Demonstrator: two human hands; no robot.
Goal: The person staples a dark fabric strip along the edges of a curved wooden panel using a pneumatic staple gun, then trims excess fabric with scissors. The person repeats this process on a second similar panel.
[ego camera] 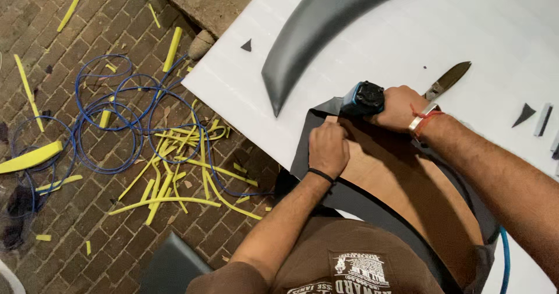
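The right hand (402, 106) is closed around a blue and black power tool (362, 99), its nose set on the folded edge of the dark sheet (308, 142) wrapped over a brown curved board (402, 183). The left hand (328, 148) presses the sheet down on the board, fingers bent and pinching the fold, just beside the tool. This work lies at the near edge of the white table (372, 43). A finished grey curved panel (314, 32) rests toward the far edge. Scissors (447, 80) lie just behind the right hand. Yellow strips (174, 177) and blue cable (110, 119) litter the brick floor (70, 230) beyond the left edge.
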